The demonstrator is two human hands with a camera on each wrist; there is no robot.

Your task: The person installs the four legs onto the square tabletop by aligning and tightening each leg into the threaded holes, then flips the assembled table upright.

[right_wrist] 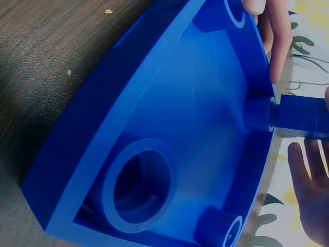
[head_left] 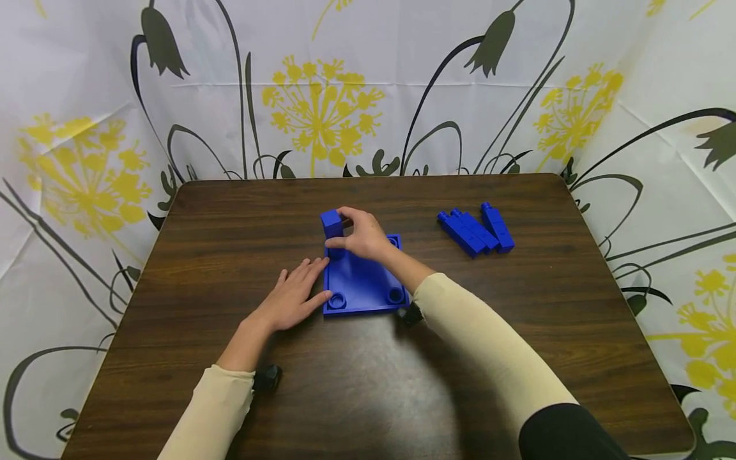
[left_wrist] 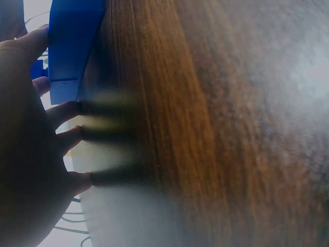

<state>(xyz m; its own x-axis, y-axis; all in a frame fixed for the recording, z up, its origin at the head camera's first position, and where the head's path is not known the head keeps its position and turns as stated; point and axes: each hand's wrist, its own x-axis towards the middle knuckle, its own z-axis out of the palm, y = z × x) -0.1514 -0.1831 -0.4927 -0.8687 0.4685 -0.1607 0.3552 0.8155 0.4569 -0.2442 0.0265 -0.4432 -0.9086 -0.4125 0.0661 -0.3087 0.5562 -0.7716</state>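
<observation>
A shallow square blue panel [head_left: 362,278], with raised rims and round sockets at its corners, lies open side up on the table. My right hand [head_left: 368,237] pinches a square blue leg [head_left: 331,225] between thumb and fingers, upright at the far left socket. The right wrist view shows the leg's narrow end meeting that socket [right_wrist: 259,114]; how deep it sits I cannot tell. With fingers spread, my left hand [head_left: 290,297] rests along the panel's left side, thumb by the near left socket [head_left: 337,301]. In the left wrist view, fingertips touch the panel's outer wall [left_wrist: 72,51].
Three more blue legs [head_left: 462,234] lie close together on the brown wooden table [head_left: 241,217], right of the panel. A white curtain [head_left: 356,38] with yellow and grey flowers hangs behind the table's far edge and at the sides.
</observation>
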